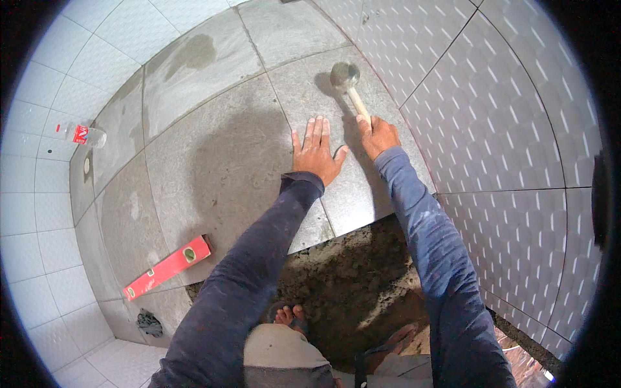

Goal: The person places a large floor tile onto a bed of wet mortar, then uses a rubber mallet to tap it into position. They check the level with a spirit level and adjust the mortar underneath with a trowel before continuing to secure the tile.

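Note:
My left hand [317,153] lies flat with fingers stretched out on a grey floor tile [349,197], across the joint with the tile to its left. In my right hand [377,137] is the wooden handle of a mallet [345,76], gripped near its end. The mallet's rounded, dusty head points away from me, over the tile close to the right wall; whether it touches the tile I cannot tell. A red spirit level [168,267] rests on the floor tiles left of my left forearm.
Bare, dark mortar bed [349,278] lies in front of my feet, below the tile edge. White patterned wall tiles [498,116] rise at the right, others at the left. A clear bottle with a red label [83,134] stands by the left wall; a grey crumpled rag [149,323] lies near the level.

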`<state>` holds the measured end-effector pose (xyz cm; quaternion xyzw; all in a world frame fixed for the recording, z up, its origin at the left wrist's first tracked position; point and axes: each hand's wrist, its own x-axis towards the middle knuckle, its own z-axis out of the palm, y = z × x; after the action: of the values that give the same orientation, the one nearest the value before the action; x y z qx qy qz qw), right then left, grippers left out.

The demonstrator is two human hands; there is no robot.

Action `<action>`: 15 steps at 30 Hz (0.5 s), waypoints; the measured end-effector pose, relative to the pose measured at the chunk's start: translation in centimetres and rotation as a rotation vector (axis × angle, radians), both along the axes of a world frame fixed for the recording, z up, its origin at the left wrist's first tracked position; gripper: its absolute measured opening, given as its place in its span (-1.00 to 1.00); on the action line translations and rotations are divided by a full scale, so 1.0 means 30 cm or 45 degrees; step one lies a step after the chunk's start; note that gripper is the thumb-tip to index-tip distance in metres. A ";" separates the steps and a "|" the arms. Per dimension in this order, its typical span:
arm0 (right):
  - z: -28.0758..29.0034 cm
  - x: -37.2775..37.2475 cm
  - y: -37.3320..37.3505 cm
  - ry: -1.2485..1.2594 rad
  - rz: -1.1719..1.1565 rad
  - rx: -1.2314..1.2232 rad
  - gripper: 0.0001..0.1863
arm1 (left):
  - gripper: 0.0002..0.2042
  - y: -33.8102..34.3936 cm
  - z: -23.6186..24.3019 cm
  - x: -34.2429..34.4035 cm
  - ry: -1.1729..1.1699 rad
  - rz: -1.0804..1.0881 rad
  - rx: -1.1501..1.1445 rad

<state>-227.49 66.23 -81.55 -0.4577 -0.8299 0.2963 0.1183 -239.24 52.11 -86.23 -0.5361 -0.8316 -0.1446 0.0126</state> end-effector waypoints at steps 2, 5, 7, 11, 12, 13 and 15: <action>0.036 0.007 -0.048 0.125 -0.055 -0.088 -0.45 | -0.24 0.001 -0.002 -0.001 0.013 0.014 0.018; -0.013 0.052 -0.033 -0.108 -0.025 0.209 -0.50 | -0.24 0.036 0.003 0.013 0.018 0.016 0.056; 0.052 0.067 -0.071 0.075 -0.059 0.107 -0.51 | -0.26 0.020 -0.053 -0.007 0.095 0.032 0.091; 0.115 0.311 -0.264 0.332 0.005 -0.058 -0.55 | -0.27 -0.034 -0.061 0.027 0.132 -0.014 0.030; 0.117 0.368 -0.297 0.387 0.044 -0.045 -0.55 | -0.28 -0.030 -0.059 0.018 0.147 -0.013 0.027; 0.109 0.434 -0.326 0.419 0.070 -0.102 -0.59 | -0.28 -0.022 -0.061 0.019 0.161 -0.017 0.030; 0.042 0.525 -0.328 0.091 0.162 0.028 -0.61 | -0.29 -0.008 -0.064 0.023 0.181 -0.010 0.015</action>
<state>-211.74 56.40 -80.29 -0.3918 -0.8558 0.3102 0.1337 -238.55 51.88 -88.16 -0.5481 -0.8256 -0.1111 0.0743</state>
